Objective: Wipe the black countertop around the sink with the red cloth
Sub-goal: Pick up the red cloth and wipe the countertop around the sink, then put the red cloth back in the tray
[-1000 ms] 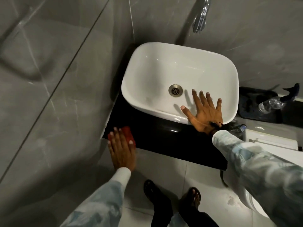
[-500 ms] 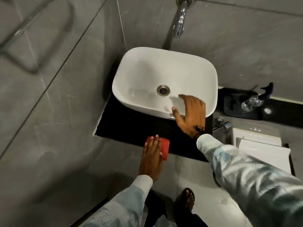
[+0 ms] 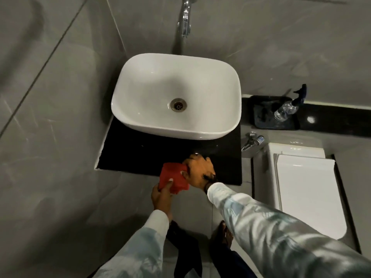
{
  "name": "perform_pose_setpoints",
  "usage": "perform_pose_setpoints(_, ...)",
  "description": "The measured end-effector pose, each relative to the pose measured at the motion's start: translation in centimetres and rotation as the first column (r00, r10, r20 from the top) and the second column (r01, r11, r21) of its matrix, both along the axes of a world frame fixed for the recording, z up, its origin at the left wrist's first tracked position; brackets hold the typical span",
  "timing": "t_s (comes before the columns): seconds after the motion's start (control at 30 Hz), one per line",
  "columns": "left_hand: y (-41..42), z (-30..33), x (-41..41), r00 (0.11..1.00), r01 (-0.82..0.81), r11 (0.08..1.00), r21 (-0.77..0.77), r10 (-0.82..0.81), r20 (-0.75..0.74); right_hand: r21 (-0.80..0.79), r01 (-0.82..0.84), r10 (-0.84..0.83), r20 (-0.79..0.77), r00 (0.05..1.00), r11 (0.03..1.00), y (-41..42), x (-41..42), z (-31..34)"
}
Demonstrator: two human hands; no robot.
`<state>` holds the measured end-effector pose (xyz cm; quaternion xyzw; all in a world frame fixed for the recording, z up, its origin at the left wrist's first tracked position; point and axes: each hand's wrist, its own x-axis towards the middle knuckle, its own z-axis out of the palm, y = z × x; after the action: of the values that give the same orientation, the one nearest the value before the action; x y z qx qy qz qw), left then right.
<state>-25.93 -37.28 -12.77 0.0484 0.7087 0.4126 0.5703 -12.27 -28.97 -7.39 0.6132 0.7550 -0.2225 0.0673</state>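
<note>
Since half a second earlier, the right hand had left the sink rim and come down to the cloth. Left hand (image 3: 161, 194) pinched the cloth's (image 3: 173, 178) near-left corner, thumb on top. That red cloth hung at the countertop's (image 3: 130, 151) front edge, partly off it. Right hand (image 3: 198, 171) closed on its far-right side, fingers curled. Unwiped black surface by the sink (image 3: 176, 93) lay nearer the right hand; a handover appeared likely.
</note>
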Motion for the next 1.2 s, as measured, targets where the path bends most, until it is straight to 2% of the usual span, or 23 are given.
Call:
perform_pose_setpoints(0.1, -0.5, 0.6, 1.5, 0.983, 0.042, 0.997, -0.069, -0.053, -0.173, -0.089, 0.108, -0.114, -0.065, 0.991, 0.99, -0.5, 1.4, 0.4)
perform_pose_setpoints(0.2, -0.1, 2.5, 4.3, 0.944, 0.152, 0.976, -0.157, -0.191, -0.27, -0.164, 0.213, -0.219, -0.021, 0.976, 0.963, -1.1, 4.5, 1.4)
perform_pose_setpoints(0.3, 0.3, 4.7, 8.1, 0.854, 0.335, 0.923, -0.188, -0.382, -0.353, -0.227, 0.33, -0.327, 0.052, 0.943, 0.916, -2.3, 8.8, 2.9)
perform_pose_setpoints(0.37, 0.7, 5.7, 10.8, 0.795, 0.456, 0.875, -0.162, -0.482, -0.368, -0.277, 0.45, -0.456, 0.047, 0.889, 0.849, -3.1, 12.1, 3.9)
perform_pose_setpoints(0.43, 1.9, 6.6, 13.6, 0.748, 0.558, 0.824, -0.095, -0.549, -0.373, -0.331, 0.59, -0.634, -0.033, 0.773, 0.736, -3.2, 15.7, 4.6)
perform_pose_setpoints(0.53, 4.5, 7.7, 17.9, 0.718, 0.647, 0.762, 0.012, -0.604, -0.345, -0.405, 0.728, -0.829, -0.189, 0.526, 0.554, -2.4, 21.3, 5.4)
perform_pose_setpoints(0.6, 6.5, 8.4, 20.9, 0.707, 0.678, 0.733, 0.057, -0.628, -0.326, -0.428, 0.787, -0.895, -0.246, 0.371, 0.444, -1.3, 24.5, 5.6)
perform_pose_setpoints(0.67, 9.0, 8.8, 23.7, 0.698, 0.69, 0.72, 0.071, -0.637, -0.327, -0.434, 0.821, -0.921, -0.291, 0.26, 0.37, 0.3, 27.2, 5.4)
perform_pose_setpoints(0.73, 12.1, 8.7, 26.5, 0.673, 0.703, 0.708, 0.064, -0.633, -0.384, -0.448, 0.829, -0.921, -0.342, 0.188, 0.335, 2.1, 29.4, 4.8)
perform_pose_setpoints(0.8, 15.8, 8.5, 29.2, 0.669, 0.692, 0.719, 0.061, -0.609, -0.426, -0.454, 0.83, -0.916, -0.368, 0.157, 0.324, 4.5, 31.5, 3.9)
perform_pose_setpoints(0.93, 24.5, 6.6, 34.9, 0.673, 0.677, 0.734, 0.051, -0.589, -0.448, -0.485, 0.829, -0.892, -0.452, 0.035, 0.279, 10.7, 35.9, 1.2)
perform_pose_setpoints(1.07, 32.2, 2.3, 39.9, 0.618, 0.699, 0.715, 0.012, -0.595, -0.513, -0.614, 0.771, -0.853, -0.483, -0.198, 0.169, 16.6, 39.4, -4.2)
perform_pose_setpoints(1.2, 36.3, -2.3, 42.0, 0.582, 0.719, 0.695, -0.026, -0.621, -0.526, -0.739, 0.668, -0.828, -0.425, -0.367, 0.083, 19.4, 41.1, -9.1)
